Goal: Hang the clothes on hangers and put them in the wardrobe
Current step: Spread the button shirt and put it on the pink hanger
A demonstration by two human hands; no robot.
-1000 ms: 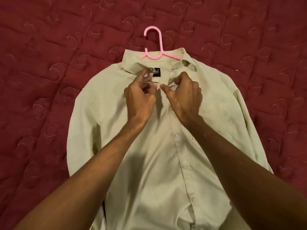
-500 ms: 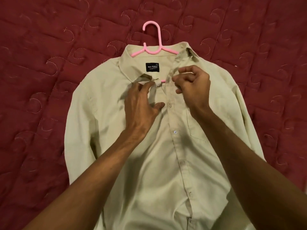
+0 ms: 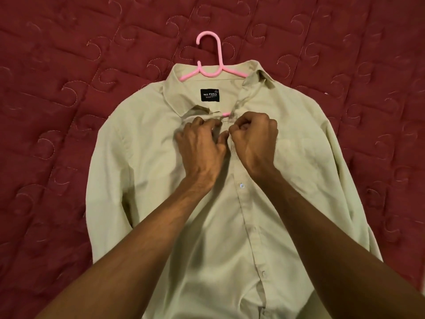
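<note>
Left hand [image 3: 200, 146]: its fingers [image 3: 197, 122] are curling down just under the collar [image 3: 174, 97] and pinching one front edge of the shirt [image 3: 230, 226].
Right hand [image 3: 255, 139]: its fingers are bunching into a tight curl, thumb and forefinger pinching the opposite front edge. The two hands are almost touching at the neck opening.
Shirt position: pale beige, long-sleeved, lying flat and front up on the bed. Its body is running from the fingers back toward the person, and the sleeves are lying out to either side of the hands.
Hanger [image 3: 218, 56]: pink, sitting inside the shirt. Its hook is sticking out beyond the fingers, past the collar, and a short pink piece is showing just above the fingertips in the neck gap.
Label [image 3: 210, 95]: black, reading "NO FUSS", sitting inside the neck just beyond the left fingers.
Buttons [image 3: 242, 185]: running down the front on the near side of the fingers, between the forearms.
Top fastening: the hands are covering it, so its state cannot be told.
Obstructions: both forearms are crossing the shirt body and hiding parts of it.
Bedspread [image 3: 57, 111]: dark red, quilted with swirl stitching, spreading out on every side of the fingers around the shirt.
</note>
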